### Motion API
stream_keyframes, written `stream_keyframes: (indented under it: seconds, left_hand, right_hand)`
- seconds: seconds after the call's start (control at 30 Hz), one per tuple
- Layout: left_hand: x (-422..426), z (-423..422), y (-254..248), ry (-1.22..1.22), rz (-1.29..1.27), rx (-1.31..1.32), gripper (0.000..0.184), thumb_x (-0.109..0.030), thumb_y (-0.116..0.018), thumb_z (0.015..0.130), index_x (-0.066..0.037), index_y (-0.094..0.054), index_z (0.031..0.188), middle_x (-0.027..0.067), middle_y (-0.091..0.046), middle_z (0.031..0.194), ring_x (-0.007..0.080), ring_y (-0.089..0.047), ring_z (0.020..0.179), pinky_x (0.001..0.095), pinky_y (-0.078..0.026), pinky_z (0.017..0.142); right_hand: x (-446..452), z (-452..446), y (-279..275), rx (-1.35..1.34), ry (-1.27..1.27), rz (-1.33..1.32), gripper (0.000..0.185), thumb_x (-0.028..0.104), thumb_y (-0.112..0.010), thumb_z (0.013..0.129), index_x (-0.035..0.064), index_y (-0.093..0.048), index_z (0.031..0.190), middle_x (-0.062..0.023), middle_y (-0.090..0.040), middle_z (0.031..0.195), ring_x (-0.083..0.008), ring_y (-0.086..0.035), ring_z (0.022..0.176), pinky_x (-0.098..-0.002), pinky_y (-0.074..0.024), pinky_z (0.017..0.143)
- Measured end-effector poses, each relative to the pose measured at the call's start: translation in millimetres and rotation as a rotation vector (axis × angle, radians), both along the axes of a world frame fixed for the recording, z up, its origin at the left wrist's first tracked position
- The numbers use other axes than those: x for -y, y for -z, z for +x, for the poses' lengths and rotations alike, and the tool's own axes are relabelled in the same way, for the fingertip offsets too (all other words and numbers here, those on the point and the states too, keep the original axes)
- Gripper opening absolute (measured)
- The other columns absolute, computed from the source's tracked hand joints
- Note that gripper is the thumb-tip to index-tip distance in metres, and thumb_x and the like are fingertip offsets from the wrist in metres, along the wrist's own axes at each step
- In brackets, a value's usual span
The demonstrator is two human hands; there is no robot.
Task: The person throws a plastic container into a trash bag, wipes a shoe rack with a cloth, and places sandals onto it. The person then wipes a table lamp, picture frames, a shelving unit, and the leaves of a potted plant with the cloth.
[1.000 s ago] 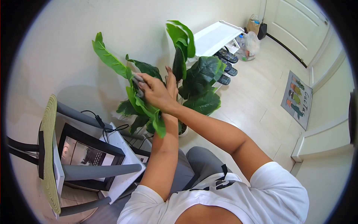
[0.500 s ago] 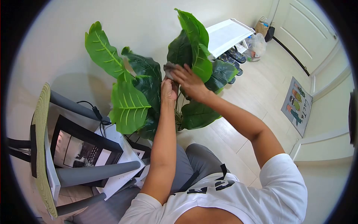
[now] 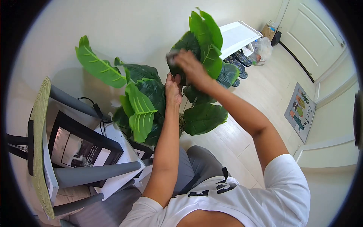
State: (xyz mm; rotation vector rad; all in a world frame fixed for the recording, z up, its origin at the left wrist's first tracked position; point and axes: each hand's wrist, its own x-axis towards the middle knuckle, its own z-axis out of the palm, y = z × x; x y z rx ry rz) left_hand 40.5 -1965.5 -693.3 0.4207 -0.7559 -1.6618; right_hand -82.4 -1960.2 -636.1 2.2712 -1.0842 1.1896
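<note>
A large-leaved green plant stands before me, with dark and bright green leaves. My left hand grips a dark green leaf near its lower end, fingers behind it and thumb in front. Pressed to that leaf's face is my right hand, smeared by motion, with a small grey cloth under its fingertips. Bright upright leaves rise just right of the right hand. Part of the held leaf and its stem are hidden by my hands.
At left are an upturned stool with grey legs, a round woven mat, a black-framed picture and a black cable. A white rack with slippers, plastic bag, doormat and door lie right.
My right hand has moved up with the cloth along the dark leaf. The left hand has shifted slightly, and the leaves on both sides have swayed and tilted.
</note>
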Motion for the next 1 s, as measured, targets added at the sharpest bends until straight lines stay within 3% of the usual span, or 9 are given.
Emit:
stream_keyframes:
  seconds: [0.13,0.2,0.27,0.4,0.6,0.73,0.8,0.93,1.0]
  left_hand:
    - [-0.1,-1.0,1.0,-0.010,-0.025,0.028,0.021,0.001,-0.051,0.085,-0.012,-0.051,0.101,-0.0006,-0.056,0.099,0.0101,-0.054,0.087,0.0255,-0.043,0.079]
    - [3.7,-2.9,2.8,-0.044,-0.058,0.086,0.021,-0.002,-0.050,0.087,-0.011,-0.051,0.105,0.0002,-0.055,0.103,0.0111,-0.054,0.091,0.0261,-0.043,0.080]
    - [2.9,-3.9,-3.3,0.044,0.131,-0.122,0.021,-0.006,-0.049,0.088,-0.011,-0.050,0.109,0.0010,-0.054,0.107,0.0122,-0.053,0.094,0.0269,-0.043,0.081]
    - [-8.2,-3.5,-10.0,-0.029,-0.006,0.085,0.021,-0.007,-0.048,0.088,-0.011,-0.049,0.109,0.0019,-0.054,0.108,0.0132,-0.053,0.095,0.0282,-0.043,0.081]
    - [4.0,-6.6,-2.4,-0.047,0.001,0.071,0.014,-0.009,-0.048,0.089,-0.010,-0.049,0.103,0.0018,-0.056,0.100,0.0125,-0.054,0.089,0.0284,-0.043,0.077]
    - [5.2,-7.7,-5.5,-0.061,0.063,0.075,0.014,-0.010,-0.047,0.090,-0.009,-0.049,0.104,0.0027,-0.057,0.101,0.0140,-0.055,0.090,0.0291,-0.043,0.079]
    - [3.7,-8.9,-5.6,-0.068,0.069,0.083,0.014,-0.009,-0.048,0.090,-0.008,-0.050,0.104,0.0038,-0.058,0.102,0.0148,-0.055,0.091,0.0292,-0.043,0.080]
    - [7.8,-6.3,1.3,-0.060,0.012,0.041,0.016,-0.008,-0.048,0.089,-0.007,-0.050,0.105,0.0062,-0.058,0.104,0.0161,-0.055,0.094,0.0303,-0.043,0.084]
    - [4.8,-2.0,1.0,0.037,-0.159,0.114,0.029,-0.018,-0.051,0.090,-0.006,-0.047,0.116,0.0092,-0.055,0.112,0.0189,-0.052,0.102,0.0318,-0.038,0.091]
  right_hand:
    - [12.7,-4.9,-29.6,0.229,0.196,0.166,0.041,0.002,-0.051,0.072,0.0021,-0.049,0.113,-0.0162,-0.048,0.119,-0.0344,-0.042,0.116,-0.0417,-0.0309,0.102]
    - [14.5,3.9,5.8,0.075,-0.039,0.035,0.037,0.004,-0.050,0.074,0.0032,-0.051,0.112,-0.0155,-0.049,0.119,-0.0320,-0.042,0.118,-0.0410,-0.0311,0.102]
    - [-6.6,19.8,19.1,-0.134,-0.006,0.045,0.040,0.002,-0.052,0.072,0.0040,-0.052,0.112,-0.0133,-0.048,0.120,-0.0295,-0.040,0.121,-0.0407,-0.0311,0.103]
    - [-3.6,6.7,-3.7,0.044,0.036,0.098,0.038,-0.001,-0.052,0.072,0.0028,-0.054,0.110,-0.0126,-0.049,0.120,-0.0297,-0.042,0.119,-0.0369,-0.0365,0.098]
    - [-32.2,-9.0,-62.1,0.601,-0.103,0.162,0.037,-0.010,-0.043,0.075,0.0002,-0.054,0.108,-0.0157,-0.057,0.105,-0.0273,-0.056,0.098,-0.0305,-0.0419,0.088]
    - [-102.2,-20.3,-79.6,0.787,0.042,-0.245,0.030,-0.006,-0.039,0.084,-0.0013,-0.053,0.110,-0.0151,-0.056,0.107,-0.0213,-0.054,0.099,-0.0276,-0.0395,0.087]
    - [-122.9,-12.7,-56.6,1.202,0.100,-0.361,0.029,-0.003,-0.038,0.087,-0.0015,-0.049,0.114,-0.0138,-0.053,0.110,-0.0202,-0.050,0.102,-0.0286,-0.0372,0.090]
    - [-118.8,6.6,-4.5,1.451,0.138,-0.072,0.028,0.000,-0.035,0.088,-0.0020,-0.047,0.113,-0.0106,-0.051,0.107,-0.0176,-0.048,0.101,-0.0276,-0.0353,0.091]
    - [-109.2,21.6,5.7,1.495,0.049,0.125,0.028,0.001,-0.035,0.088,-0.0019,-0.048,0.112,-0.0099,-0.051,0.106,-0.0175,-0.048,0.101,-0.0271,-0.0353,0.091]
